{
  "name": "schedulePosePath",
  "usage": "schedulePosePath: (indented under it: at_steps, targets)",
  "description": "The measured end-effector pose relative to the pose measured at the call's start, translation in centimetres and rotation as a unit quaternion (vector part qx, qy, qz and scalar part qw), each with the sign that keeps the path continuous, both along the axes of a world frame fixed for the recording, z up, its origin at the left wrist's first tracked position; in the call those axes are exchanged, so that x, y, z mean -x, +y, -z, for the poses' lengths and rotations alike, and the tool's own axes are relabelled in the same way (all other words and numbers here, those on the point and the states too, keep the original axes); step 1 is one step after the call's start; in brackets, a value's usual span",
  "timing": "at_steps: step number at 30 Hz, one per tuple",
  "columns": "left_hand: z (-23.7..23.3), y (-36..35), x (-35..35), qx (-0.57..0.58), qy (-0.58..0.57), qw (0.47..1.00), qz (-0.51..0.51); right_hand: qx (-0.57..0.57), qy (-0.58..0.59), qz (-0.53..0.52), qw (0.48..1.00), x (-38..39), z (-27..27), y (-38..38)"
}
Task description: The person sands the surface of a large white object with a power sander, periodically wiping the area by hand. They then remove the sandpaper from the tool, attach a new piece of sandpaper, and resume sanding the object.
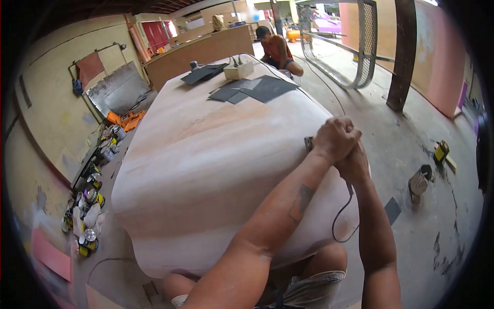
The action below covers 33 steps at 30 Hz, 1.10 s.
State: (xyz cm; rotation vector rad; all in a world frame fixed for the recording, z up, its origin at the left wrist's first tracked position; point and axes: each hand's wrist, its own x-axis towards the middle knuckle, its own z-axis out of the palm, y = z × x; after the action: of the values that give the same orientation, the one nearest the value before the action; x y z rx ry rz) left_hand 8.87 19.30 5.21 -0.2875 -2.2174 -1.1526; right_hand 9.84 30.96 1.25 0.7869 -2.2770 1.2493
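Observation:
A large pale, curved panel (206, 154) with smooth whitish and tan patches fills the middle. Near its right edge, my left hand (333, 138) is closed over a corded tool, with the fingers wrapped round its top. My right hand (354, 164) presses against it from the right and is closed too. Only a dark end of the tool (309, 144) shows beside my left hand; the rest is hidden under both hands. A black cord (335, 219) loops down from below my right hand.
Dark sheets (270, 88) and a box with plugs (239, 70) lie on the panel's far end. A person (278, 49) crouches beyond. Cans (94, 196) line the left wall; a metal frame (366, 46) and post (401, 62) stand right.

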Motion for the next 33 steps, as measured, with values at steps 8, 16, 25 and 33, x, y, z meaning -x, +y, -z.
schedulePosePath:
  at_steps: [8,16,25,33]
  targets:
    - [-1.7,-9.3,-5.7,-0.088,-0.070,0.993,-0.032,-0.069,-0.024,-0.056,0.996,-5.9,-4.4,-9.4]
    - [-3.1,-28.3,-19.4,-0.154,-0.027,0.979,-0.130,-0.151,0.005,-0.173,0.973,-16.7,-7.5,-27.4]
    - [-1.8,-47.5,-36.2,-0.166,0.044,0.955,-0.243,-0.214,0.044,-0.342,0.914,-30.2,-8.6,-46.6]
    - [-1.0,-59.3,-46.5,-0.200,0.058,0.916,-0.342,-0.222,0.160,-0.432,0.860,-36.7,-9.0,-58.6]
